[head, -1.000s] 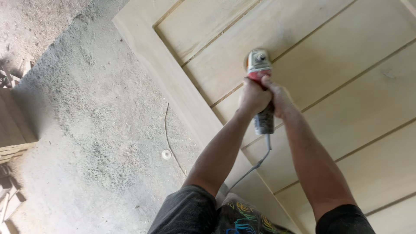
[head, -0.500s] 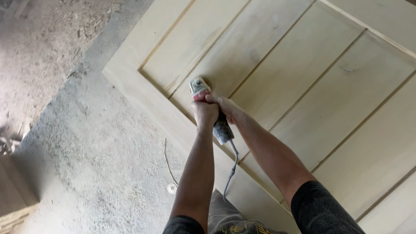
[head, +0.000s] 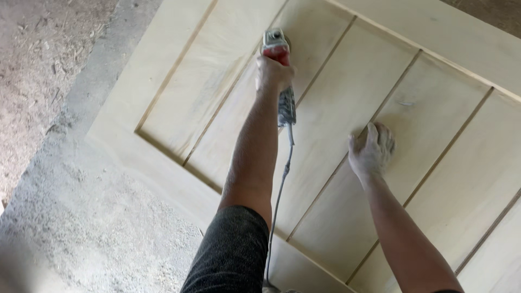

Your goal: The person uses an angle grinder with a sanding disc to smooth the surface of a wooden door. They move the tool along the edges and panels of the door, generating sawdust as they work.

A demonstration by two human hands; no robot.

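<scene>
A large pale wooden door panel (head: 179, 108) with grooved boards lies flat below me. My left hand (head: 273, 73) grips a red and grey power sander (head: 277, 49), pressed on the boards near the top of the panel. Its cord (head: 279, 184) trails back along my left arm. My right hand (head: 372, 149) rests flat on a board to the right, fingers together, palm down, dusted with sawdust and holding nothing.
Dusty concrete floor (head: 65, 179) covered in sawdust and wood chips runs along the left of the panel. The panel's raised frame edge (head: 445, 49) crosses the upper right.
Both hands held the sander before. Now my right hand has let go and lies on the panel to the right; the left hand has pushed the sander farther up the boards.
</scene>
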